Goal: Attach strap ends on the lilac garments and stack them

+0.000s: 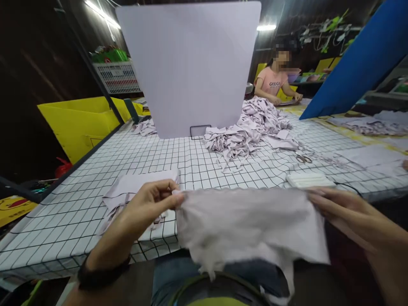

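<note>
A pale lilac piece of cloth (248, 225) hangs stretched between my two hands, just over the table's near edge and my lap. My left hand (153, 204) pinches its upper left corner with thumb and fingers closed. My right hand (338, 208) grips the upper right edge, fingers long and pressed along the fabric. Under my left hand lies a small stack of similar lilac cloth pieces (134, 187) on the grid-patterned table (159, 157).
A heap of lilac fabric scraps (248, 127) lies mid-table, with scissors (303, 158) and a flat white box (309, 180) to the right. A white board (191, 63) stands behind. A person in a pink shirt (274, 83) works at the far side. A yellow bin (83, 123) stands left.
</note>
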